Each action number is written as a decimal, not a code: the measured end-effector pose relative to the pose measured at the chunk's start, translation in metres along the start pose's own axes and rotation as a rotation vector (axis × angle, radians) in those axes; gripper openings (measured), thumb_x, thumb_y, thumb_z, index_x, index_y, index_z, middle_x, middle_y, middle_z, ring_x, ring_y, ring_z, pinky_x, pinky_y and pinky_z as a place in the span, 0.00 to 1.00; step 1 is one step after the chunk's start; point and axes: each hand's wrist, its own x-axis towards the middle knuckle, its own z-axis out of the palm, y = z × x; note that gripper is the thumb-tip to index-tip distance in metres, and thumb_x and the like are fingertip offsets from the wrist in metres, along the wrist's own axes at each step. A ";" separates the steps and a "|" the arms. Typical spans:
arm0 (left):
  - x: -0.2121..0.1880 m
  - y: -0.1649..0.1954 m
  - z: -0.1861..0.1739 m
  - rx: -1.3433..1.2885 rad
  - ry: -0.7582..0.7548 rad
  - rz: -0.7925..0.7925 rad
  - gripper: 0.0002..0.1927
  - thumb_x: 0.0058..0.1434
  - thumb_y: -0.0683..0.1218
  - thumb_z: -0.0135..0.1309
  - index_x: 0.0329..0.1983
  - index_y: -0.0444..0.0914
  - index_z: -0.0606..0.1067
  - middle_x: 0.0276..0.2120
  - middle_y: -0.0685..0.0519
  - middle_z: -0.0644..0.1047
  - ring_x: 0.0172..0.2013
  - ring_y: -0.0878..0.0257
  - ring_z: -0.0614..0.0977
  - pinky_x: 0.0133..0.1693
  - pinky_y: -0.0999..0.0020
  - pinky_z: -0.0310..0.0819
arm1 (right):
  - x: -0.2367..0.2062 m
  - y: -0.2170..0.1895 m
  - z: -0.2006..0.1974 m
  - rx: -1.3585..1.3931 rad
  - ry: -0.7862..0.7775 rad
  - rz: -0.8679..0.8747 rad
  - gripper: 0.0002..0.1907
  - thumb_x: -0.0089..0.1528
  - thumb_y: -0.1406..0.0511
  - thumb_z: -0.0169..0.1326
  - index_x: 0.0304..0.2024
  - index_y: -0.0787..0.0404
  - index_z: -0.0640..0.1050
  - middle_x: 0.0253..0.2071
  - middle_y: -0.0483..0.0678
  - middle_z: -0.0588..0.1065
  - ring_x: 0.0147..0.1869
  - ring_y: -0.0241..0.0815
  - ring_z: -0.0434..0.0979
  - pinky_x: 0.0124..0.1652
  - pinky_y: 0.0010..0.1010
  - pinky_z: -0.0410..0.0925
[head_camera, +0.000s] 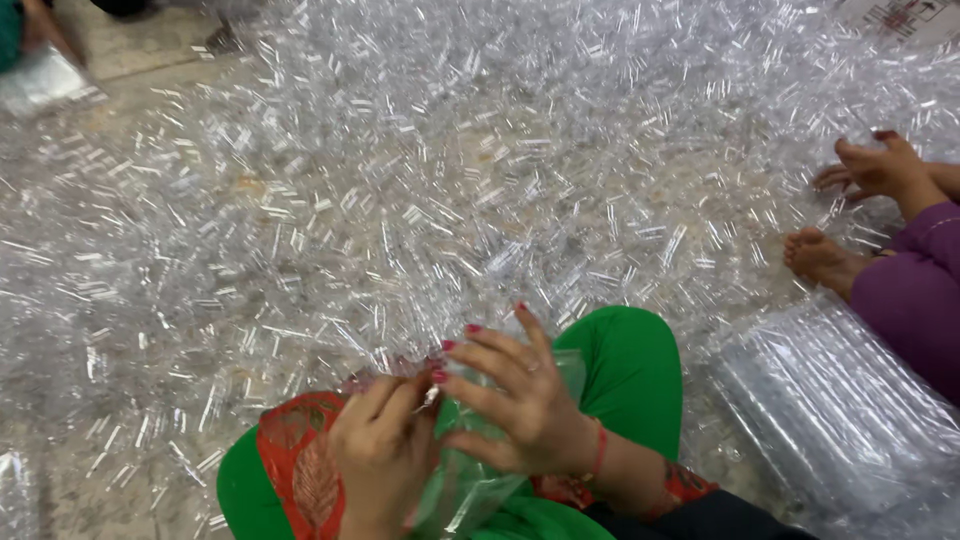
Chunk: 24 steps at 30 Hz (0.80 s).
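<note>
Bags first: one clear plastic bag upright in the lap, between both hands; another bag packed with clear tubes, lying lower right, just beside a purple sleeve; a third, flat and silvery, at the top-left edge. White printed card with red and black marks, top-right corner, partly cut off.

Left hand: fingers curled narrow, thumb and forefinger pinched on what looks like a small clear tube at the bag's mouth; too blurred to be sure. Right hand: fingers spread fairly wide, red nails, gripping the upper edge of the lap bag, red thread bracelet at the wrist. Both over green trousers and a red patterned cloth.

Another person at right: bare foot on the floor, a hand with red nails resting among the tubes.

Floor: pale stone, bare only at top left, elsewhere covered by a wide heap of short clear plastic tubes, thick in the middle and thinning toward the left and bottom left. Heap's near edge touching the knees. Nothing of the room beyond the floor visible.
</note>
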 end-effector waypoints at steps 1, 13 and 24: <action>0.000 0.003 0.001 -0.023 -0.042 -0.024 0.07 0.52 0.44 0.66 0.35 0.42 0.81 0.28 0.53 0.77 0.31 0.56 0.78 0.36 0.59 0.69 | -0.002 0.002 0.002 -0.019 -0.033 -0.003 0.22 0.56 0.63 0.64 0.53 0.56 0.76 0.52 0.48 0.77 0.59 0.50 0.79 0.66 0.65 0.54; -0.036 0.003 0.072 -0.649 0.414 0.073 0.06 0.62 0.39 0.49 0.29 0.36 0.68 0.23 0.51 0.66 0.23 0.59 0.69 0.28 0.66 0.58 | -0.046 0.014 0.054 0.240 0.132 0.126 0.15 0.65 0.62 0.59 0.27 0.59 0.70 0.24 0.50 0.65 0.27 0.52 0.67 0.30 0.45 0.58; -0.052 -0.026 0.082 -0.727 0.304 0.024 0.14 0.52 0.44 0.58 0.37 0.30 0.73 0.30 0.48 0.73 0.28 0.64 0.73 0.29 0.73 0.66 | -0.053 0.012 0.066 0.313 0.099 0.067 0.19 0.67 0.59 0.58 0.25 0.56 0.68 0.23 0.47 0.64 0.27 0.50 0.65 0.30 0.44 0.57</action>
